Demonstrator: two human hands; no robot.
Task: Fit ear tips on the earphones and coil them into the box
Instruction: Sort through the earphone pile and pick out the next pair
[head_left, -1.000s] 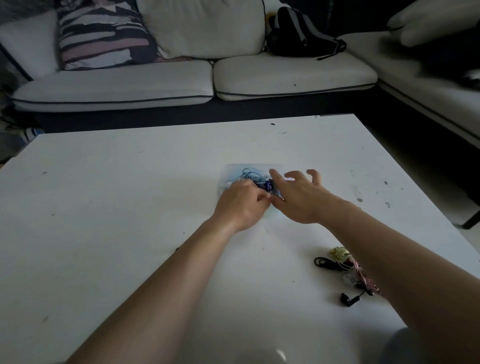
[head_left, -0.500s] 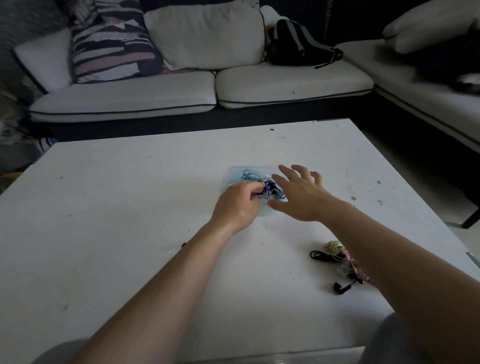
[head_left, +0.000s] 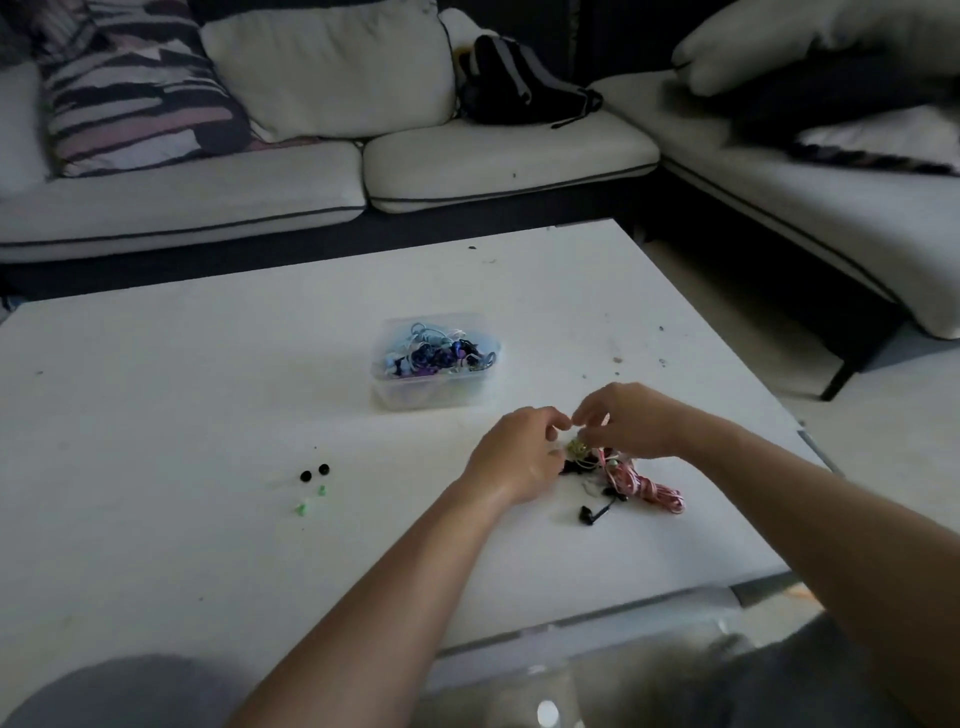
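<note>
Meeting over the tangled earphones (head_left: 631, 480) right of centre, left grip (head_left: 519, 452) and right grip (head_left: 631, 422) curl (grasping anything? Cannot tell).

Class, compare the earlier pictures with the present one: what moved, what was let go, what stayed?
Both hands let go of the earphones in the box and drew back toward the person: the left hand and right hand now meet over the loose earphone pile; their grip is unclear. The box stayed put.
</note>
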